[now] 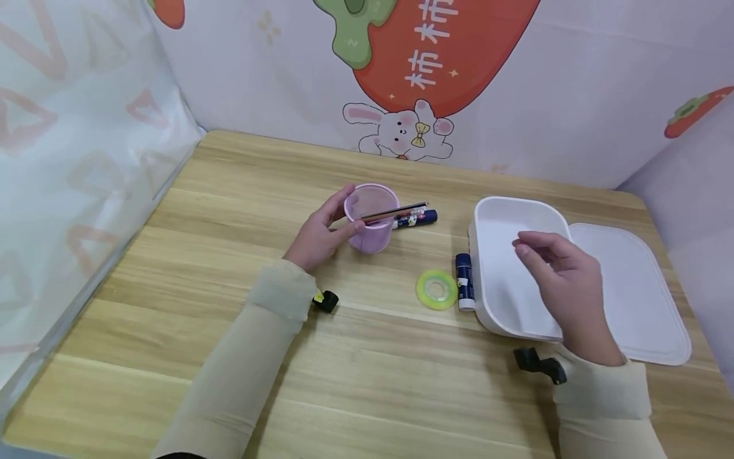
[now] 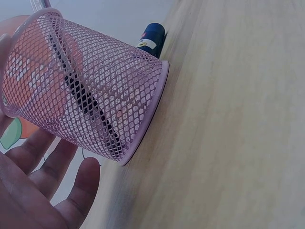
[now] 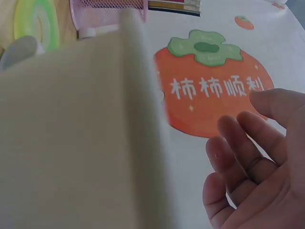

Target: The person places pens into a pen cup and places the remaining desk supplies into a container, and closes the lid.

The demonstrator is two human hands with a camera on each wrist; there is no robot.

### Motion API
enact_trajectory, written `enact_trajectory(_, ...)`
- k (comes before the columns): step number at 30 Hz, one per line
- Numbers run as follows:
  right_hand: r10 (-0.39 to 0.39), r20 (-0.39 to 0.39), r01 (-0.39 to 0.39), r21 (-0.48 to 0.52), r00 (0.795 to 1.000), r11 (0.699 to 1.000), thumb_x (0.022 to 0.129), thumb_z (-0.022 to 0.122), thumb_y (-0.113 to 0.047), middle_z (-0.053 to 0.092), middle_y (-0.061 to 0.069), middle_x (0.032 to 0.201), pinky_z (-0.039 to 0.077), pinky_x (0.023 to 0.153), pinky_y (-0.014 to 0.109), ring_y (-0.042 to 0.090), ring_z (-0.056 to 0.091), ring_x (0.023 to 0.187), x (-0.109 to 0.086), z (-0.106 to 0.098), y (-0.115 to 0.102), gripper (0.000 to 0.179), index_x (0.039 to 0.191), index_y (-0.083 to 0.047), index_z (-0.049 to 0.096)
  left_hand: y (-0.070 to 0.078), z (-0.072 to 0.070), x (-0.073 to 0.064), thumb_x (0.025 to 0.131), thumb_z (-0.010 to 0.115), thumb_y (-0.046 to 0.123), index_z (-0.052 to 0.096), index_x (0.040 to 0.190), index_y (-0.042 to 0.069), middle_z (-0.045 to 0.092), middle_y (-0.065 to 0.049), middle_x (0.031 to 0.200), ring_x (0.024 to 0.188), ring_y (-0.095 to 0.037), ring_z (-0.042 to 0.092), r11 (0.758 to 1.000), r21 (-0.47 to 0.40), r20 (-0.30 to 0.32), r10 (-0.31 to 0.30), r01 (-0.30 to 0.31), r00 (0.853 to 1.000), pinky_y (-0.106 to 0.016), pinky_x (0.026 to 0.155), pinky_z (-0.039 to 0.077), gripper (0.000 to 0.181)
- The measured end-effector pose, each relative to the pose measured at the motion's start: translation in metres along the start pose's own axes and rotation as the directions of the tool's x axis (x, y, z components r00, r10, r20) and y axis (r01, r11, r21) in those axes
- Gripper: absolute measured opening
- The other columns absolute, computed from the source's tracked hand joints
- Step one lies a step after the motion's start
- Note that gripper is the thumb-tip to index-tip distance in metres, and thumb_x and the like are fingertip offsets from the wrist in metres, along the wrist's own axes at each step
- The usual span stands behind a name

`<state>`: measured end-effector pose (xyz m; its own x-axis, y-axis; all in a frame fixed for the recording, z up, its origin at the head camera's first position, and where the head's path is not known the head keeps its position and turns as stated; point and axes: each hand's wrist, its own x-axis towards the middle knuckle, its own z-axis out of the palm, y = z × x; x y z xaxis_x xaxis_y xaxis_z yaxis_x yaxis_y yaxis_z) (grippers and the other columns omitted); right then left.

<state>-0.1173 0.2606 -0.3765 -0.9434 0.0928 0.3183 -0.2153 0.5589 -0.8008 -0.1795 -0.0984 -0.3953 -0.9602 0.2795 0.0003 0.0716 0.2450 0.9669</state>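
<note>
A pink mesh pen cup (image 1: 369,240) stands on the left half of the table's middle, with several pencils (image 1: 401,211) leaning out over its right rim. My left hand (image 1: 321,237) holds the cup from the left, thumb at the near rim and fingers round the far side. In the left wrist view the cup's mesh (image 2: 109,81) shows a dark pencil slanting inside. My right hand (image 1: 568,280) hovers over a white box (image 1: 478,255). In the right wrist view its fingers (image 3: 228,157) are loosely bent and hold nothing.
Behind the cup lies a dark blue glue stick (image 1: 421,218). Another glue stick (image 1: 464,280) lies against the box's left wall, beside a yellow-green tape roll (image 1: 424,291). The white lid (image 1: 636,287) lies right of the box. A printed cloth (image 1: 287,83) hangs behind the table.
</note>
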Motion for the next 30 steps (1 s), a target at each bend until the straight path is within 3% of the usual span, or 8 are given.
enact_trajectory(3,0.019,-0.035,-0.016,0.092,0.999,0.996,0.085,0.066,-0.005,0.069,0.000,0.098,0.049,0.078,0.013,0.011,0.064,0.089,0.003,-0.010,0.003,0.026,0.110,0.002,0.065,-0.001,0.000,0.000,0.089,0.064,0.025,0.026,0.148,0.022,0.036,-0.006,0.146,0.128,-0.026,0.040,1.000,-0.001,0.002,-0.005,0.005,1.000,-0.044,0.103,0.035,0.070)
enact_trajectory(6,0.032,-0.045,-0.027,0.104,0.998,0.994,0.086,0.065,-0.004,0.068,0.005,0.103,0.048,0.081,0.014,0.013,0.063,0.092,0.005,-0.022,0.008,0.026,0.112,0.001,0.065,-0.002,0.000,0.000,0.089,0.064,0.026,0.027,0.148,0.024,0.036,-0.004,0.146,0.128,-0.025,0.040,1.000,0.001,-0.003,-0.011,0.011,1.000,-0.043,0.103,0.035,0.070)
enact_trajectory(8,0.067,-0.035,-0.064,0.079,0.997,0.995,0.087,0.064,-0.008,0.067,0.004,0.107,0.047,0.082,0.013,0.011,0.062,0.097,0.006,-0.030,0.012,0.029,0.115,-0.002,0.064,-0.002,0.000,0.000,0.088,0.065,0.028,0.027,0.147,0.024,0.036,-0.004,0.146,0.128,-0.024,0.041,1.000,-0.001,-0.004,-0.010,0.010,1.000,-0.043,0.103,0.036,0.070)
enact_trajectory(11,0.123,-0.005,-0.121,0.149,0.992,0.981,0.087,0.065,-0.009,0.067,0.004,0.110,0.046,0.082,0.011,0.011,0.061,0.100,0.008,-0.042,0.018,0.033,0.118,-0.001,0.062,-0.001,0.000,0.000,0.088,0.065,0.029,0.027,0.147,0.024,0.036,-0.004,0.146,0.128,-0.025,0.040,1.000,-0.003,-0.005,-0.009,0.009,1.000,-0.043,0.103,0.035,0.071)
enact_trajectory(18,0.175,0.093,-0.198,0.379,0.980,0.904,0.086,0.065,-0.005,0.064,0.007,0.115,0.045,0.084,0.011,0.013,0.059,0.102,0.008,-0.066,0.033,0.038,0.121,0.006,0.057,0.002,0.001,0.000,0.088,0.065,0.031,0.026,0.148,0.024,0.035,-0.004,0.146,0.128,-0.024,0.040,1.000,0.011,0.000,-0.024,0.024,1.000,-0.044,0.103,0.034,0.072)
enact_trajectory(22,0.257,0.094,-0.272,0.248,0.962,0.930,0.088,0.064,-0.013,0.061,0.000,0.117,0.045,0.078,0.009,0.009,0.057,0.100,0.007,-0.079,0.042,0.039,0.124,-0.001,0.057,0.003,0.002,0.000,0.087,0.065,0.031,0.026,0.148,0.024,0.036,-0.004,0.146,0.128,-0.025,0.040,1.000,0.010,-0.002,-0.022,0.022,1.000,-0.045,0.104,0.034,0.072)
enact_trajectory(25,0.348,0.080,-0.350,0.022,0.934,0.936,0.089,0.063,-0.026,0.060,-0.004,0.115,0.044,0.072,0.010,0.008,0.053,0.097,0.009,-0.087,0.050,0.042,0.127,-0.009,0.057,0.003,0.003,0.000,0.088,0.065,0.029,0.027,0.147,0.024,0.036,-0.004,0.146,0.128,-0.026,0.040,1.000,-0.002,-0.003,-0.024,0.024,1.000,-0.044,0.103,0.034,0.071)
enact_trajectory(30,0.520,0.180,-0.461,-0.288,0.835,0.840,0.086,0.055,-0.055,0.049,-0.006,0.119,0.046,0.069,0.030,0.020,0.047,0.098,0.013,-0.091,0.062,0.062,0.137,-0.020,0.047,0.002,0.002,0.000,0.089,0.064,0.025,0.027,0.147,0.024,0.037,-0.004,0.146,0.128,-0.026,0.040,1.000,-0.010,-0.009,-0.020,0.020,1.000,-0.045,0.104,0.034,0.069)
